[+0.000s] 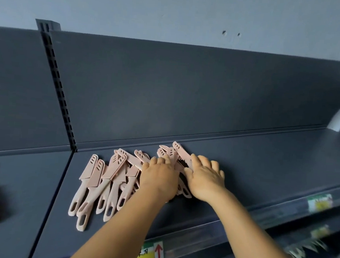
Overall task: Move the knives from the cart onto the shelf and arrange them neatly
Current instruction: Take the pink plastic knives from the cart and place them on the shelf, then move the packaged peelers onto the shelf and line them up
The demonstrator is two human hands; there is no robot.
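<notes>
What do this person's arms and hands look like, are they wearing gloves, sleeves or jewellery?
No gloves: the left hand and right hand are bare. Both forearms are bare too, with no sleeve reaching into view. No watch, bracelet or ring shows on the wrists or fingers. The fingers look short and rounded; the nails are too small to judge.

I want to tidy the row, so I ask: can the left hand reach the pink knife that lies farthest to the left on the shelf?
Probably yes. The left hand rests on the pile of pink knives, and the leftmost knife lies on the same shelf with nothing between them. It lies uncovered and nearly parallel to its neighbour.
</notes>
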